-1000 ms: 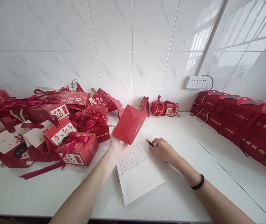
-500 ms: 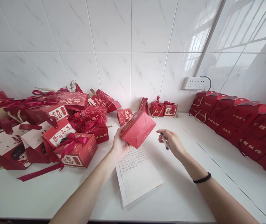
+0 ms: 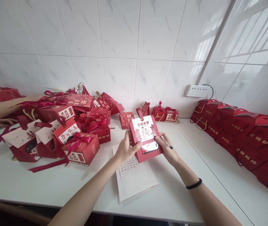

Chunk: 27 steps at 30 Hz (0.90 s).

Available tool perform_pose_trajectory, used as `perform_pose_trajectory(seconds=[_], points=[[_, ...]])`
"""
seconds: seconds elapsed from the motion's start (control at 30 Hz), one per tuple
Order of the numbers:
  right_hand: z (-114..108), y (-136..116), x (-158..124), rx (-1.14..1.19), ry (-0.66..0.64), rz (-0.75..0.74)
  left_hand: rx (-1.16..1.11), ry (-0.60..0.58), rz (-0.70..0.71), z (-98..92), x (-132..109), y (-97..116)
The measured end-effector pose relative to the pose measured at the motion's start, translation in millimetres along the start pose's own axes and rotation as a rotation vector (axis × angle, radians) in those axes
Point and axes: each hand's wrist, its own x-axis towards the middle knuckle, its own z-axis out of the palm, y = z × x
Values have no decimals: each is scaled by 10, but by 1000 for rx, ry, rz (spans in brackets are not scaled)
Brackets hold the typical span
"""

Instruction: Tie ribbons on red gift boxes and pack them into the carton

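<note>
A red gift box with a white printed front flap, a small window and a strap handle is held up in front of me, tilted. My left hand is closed on its left side, thumb on the front. On the other side my right hand grips the box's right edge while a dark pen stays tucked in its fingers. Beneath the box lies a notebook with handwritten lines on its upper part, which the box and my left hand partly cover.
Red gift boxes with ribbons are heaped on the left. Another person's arm reaches in there. Small boxes stand by the tiled wall. Stacked red boxes line the right, below a white power strip.
The box has been turned so its printed front faces me. My right hand, with the pen, has come in to grip its edge. Another person's arm now reaches over the left heap.
</note>
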Motion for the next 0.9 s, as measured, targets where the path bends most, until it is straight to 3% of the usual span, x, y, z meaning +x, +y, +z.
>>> perform_pose_trajectory(seconds=[0.2, 0.33, 0.47, 0.6, 0.73, 0.9], points=[[21, -94, -37, -81, 24, -118, -116, -146, -74, -93, 40, 125], [48, -70, -51, -48, -78, -207, -189, -131, -86, -277, -23, 247], [76, 8, -55, -21, -136, -166, -257, 2, -121, -540, -241, 437], [104, 128, -84, -367, -187, -196, -492, 137, -307, -838, -588, 681], [143, 285, -149, -730, -403, -256, -811, 305, -476, -1130, -1002, 898], [107, 551, -138, -993, -524, -350, -1000, 553, -500, -1369, -1577, 1099]])
